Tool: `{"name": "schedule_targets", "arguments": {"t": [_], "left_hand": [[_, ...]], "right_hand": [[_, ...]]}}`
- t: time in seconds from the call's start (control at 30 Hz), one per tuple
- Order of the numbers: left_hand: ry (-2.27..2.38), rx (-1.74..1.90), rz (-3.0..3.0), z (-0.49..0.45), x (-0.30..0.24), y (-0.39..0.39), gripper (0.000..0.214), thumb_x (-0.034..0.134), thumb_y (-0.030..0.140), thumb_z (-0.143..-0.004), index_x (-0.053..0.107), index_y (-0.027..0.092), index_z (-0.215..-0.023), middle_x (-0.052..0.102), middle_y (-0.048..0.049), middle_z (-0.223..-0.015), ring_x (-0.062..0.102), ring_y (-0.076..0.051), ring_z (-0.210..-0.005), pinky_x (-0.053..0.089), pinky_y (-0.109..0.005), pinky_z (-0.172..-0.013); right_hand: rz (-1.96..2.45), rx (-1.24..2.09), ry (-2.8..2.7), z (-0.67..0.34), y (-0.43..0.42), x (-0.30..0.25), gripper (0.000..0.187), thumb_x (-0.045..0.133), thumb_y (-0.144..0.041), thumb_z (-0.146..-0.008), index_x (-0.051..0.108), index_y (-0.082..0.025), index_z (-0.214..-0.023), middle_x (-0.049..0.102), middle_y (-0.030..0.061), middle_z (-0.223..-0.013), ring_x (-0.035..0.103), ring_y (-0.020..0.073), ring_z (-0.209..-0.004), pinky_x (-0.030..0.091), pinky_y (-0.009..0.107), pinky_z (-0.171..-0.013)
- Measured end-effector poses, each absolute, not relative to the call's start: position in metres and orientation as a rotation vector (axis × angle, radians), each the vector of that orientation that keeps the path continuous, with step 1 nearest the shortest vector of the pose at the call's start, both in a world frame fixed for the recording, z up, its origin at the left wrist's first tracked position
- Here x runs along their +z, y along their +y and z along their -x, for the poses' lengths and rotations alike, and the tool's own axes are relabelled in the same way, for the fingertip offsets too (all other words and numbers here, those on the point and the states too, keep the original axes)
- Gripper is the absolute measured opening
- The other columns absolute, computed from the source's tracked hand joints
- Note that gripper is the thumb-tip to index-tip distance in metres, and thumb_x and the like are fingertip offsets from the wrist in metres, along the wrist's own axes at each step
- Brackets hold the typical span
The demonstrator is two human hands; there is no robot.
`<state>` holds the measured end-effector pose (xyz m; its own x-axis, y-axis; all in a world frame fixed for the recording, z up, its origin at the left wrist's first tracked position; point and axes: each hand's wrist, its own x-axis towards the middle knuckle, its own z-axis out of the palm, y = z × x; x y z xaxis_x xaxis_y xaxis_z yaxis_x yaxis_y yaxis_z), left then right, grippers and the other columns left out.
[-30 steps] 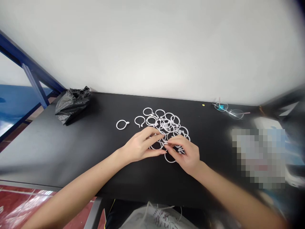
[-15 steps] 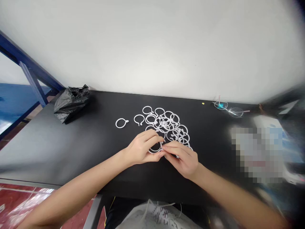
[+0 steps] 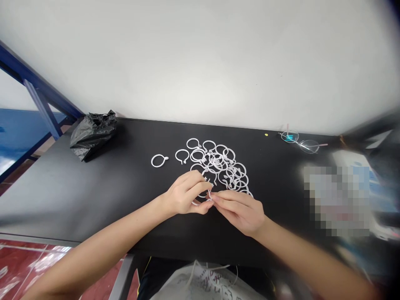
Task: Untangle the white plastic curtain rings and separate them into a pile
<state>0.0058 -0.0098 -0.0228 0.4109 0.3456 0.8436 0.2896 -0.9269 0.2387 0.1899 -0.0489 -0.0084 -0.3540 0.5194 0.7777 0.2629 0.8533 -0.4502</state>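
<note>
A heap of white plastic rings (image 3: 220, 163) lies on the black table (image 3: 125, 187). One ring (image 3: 159, 160) sits apart to the left of the heap, with another (image 3: 183, 156) beside it. My left hand (image 3: 186, 195) and my right hand (image 3: 240, 209) meet at the near edge of the heap. Both pinch the same white ring (image 3: 203, 196) between their fingertips, just above the tabletop.
A crumpled black plastic bag (image 3: 92, 133) lies at the table's back left. A pair of glasses (image 3: 300, 141) rests at the back right by the white wall. A blurred-out object (image 3: 339, 200) sits on the right. A blue metal frame (image 3: 40, 100) stands at the left.
Both hands have drawn slightly toward me and left, and the ring they share is now lifted off the heap's near edge.
</note>
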Motion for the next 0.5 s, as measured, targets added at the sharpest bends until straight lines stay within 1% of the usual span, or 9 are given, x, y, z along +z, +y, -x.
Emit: {"name": "schedule_targets", "arguments": {"t": [0.1, 0.2, 0.33, 0.4, 0.5], "left_hand": [[0.579, 1.563, -2.588, -0.006, -0.022, -0.01, 0.027, 0.042, 0.038, -0.098, 0.055, 0.015, -0.09, 0.054, -0.0029, -0.066, 0.048, -0.014, -0.057, 0.045, -0.026, -0.051], [0.593, 1.557, -2.59, -0.006, -0.02, -0.012, 0.022, 0.044, 0.033, -0.097, 0.054, 0.016, -0.088, 0.054, -0.0024, -0.066, 0.046, -0.014, -0.057, 0.043, -0.026, -0.051], [0.606, 1.552, -2.591, -0.007, -0.021, -0.014, 0.016, 0.046, 0.029, -0.095, 0.053, 0.017, -0.087, 0.053, -0.0015, -0.065, 0.044, -0.014, -0.057, 0.042, -0.026, -0.051], [0.591, 1.539, -2.59, -0.007, -0.022, -0.013, 0.017, 0.046, 0.029, -0.095, 0.054, 0.017, -0.086, 0.053, -0.0014, -0.065, 0.044, -0.014, -0.057, 0.042, -0.025, -0.052], [0.619, 1.486, -2.648, -0.001, -0.02, -0.007, 0.02, 0.047, 0.032, -0.095, 0.056, 0.016, -0.087, 0.056, -0.0024, -0.066, 0.047, -0.014, -0.06, 0.044, -0.027, -0.057]], "right_hand": [[0.594, 0.274, -1.937, -0.19, -0.049, -0.007, 0.024, 0.065, -0.005, -0.087, 0.07, -0.017, -0.107, 0.077, 0.0061, -0.089, 0.075, 0.0134, -0.077, 0.066, 0.019, -0.072], [0.605, 0.282, -1.926, -0.19, -0.05, -0.003, 0.022, 0.065, -0.007, -0.087, 0.07, -0.019, -0.105, 0.077, 0.0041, -0.087, 0.075, 0.0129, -0.074, 0.066, 0.018, -0.067], [0.595, 0.302, -1.94, -0.191, -0.051, -0.003, 0.02, 0.064, -0.006, -0.087, 0.071, -0.018, -0.102, 0.077, 0.0044, -0.087, 0.075, 0.0129, -0.075, 0.065, 0.017, -0.068], [0.583, 0.313, -1.954, -0.191, -0.05, -0.006, 0.025, 0.065, -0.004, -0.086, 0.071, -0.018, -0.106, 0.077, 0.005, -0.09, 0.075, 0.0133, -0.078, 0.065, 0.018, -0.07], [0.583, 0.298, -1.969, -0.191, -0.046, -0.015, 0.038, 0.068, -0.004, -0.083, 0.066, -0.019, -0.119, 0.077, 0.0057, -0.1, 0.075, 0.0154, -0.086, 0.065, 0.022, -0.076]]}}
